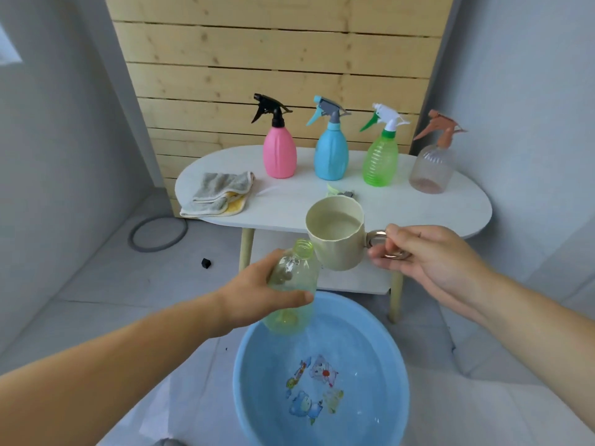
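left hand (257,294): fingers wrapped round open pale-green clear plastic bottle (294,284), above blue plastic basin (248,381). right hand (428,255): pinching handle of water-filled cream plastic cup (336,233), touching bottle's right.

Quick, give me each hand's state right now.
Left hand: closed around the capless pale green clear plastic bottle.
Right hand: closed, pinching the cream plastic cup by its ring handle.

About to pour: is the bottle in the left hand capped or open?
Open: the bottle shows a bare threaded neck, no cap.
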A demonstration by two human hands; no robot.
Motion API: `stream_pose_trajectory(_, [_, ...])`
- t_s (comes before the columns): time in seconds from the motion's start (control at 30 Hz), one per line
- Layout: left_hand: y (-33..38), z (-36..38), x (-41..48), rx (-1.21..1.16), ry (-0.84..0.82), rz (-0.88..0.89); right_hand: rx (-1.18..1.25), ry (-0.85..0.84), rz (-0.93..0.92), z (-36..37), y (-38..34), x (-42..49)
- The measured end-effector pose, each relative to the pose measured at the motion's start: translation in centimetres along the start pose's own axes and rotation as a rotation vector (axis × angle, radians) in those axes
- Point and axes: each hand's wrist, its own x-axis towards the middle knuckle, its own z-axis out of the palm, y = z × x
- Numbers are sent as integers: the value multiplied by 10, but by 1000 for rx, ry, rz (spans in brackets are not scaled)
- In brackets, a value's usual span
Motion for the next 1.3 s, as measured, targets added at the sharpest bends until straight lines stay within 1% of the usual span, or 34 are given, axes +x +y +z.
stream_pose_trajectory(0.13, [1, 2, 4, -56, 26, -4, -72, 22, -50, 3, -2, 0])
stream_pose_trajectory(0.33, [-2, 5, 10, -73, 35, -18, -236, 62, -112, -2, 0, 2])
stream_pose_trajectory(0.47, [-5, 9, 13, -65, 36, -32, -290, 61, -150, -4, 1, 2])
stream_pose_trajectory(0.83, [-5, 16, 17, -39, 16, -53, -393, 65, -223, -10, 6, 2])
stream_pose_trajectory(1.3, [-4, 22, 17, 31, 30, -109, -444, 59, -265, -12, 5, 3])
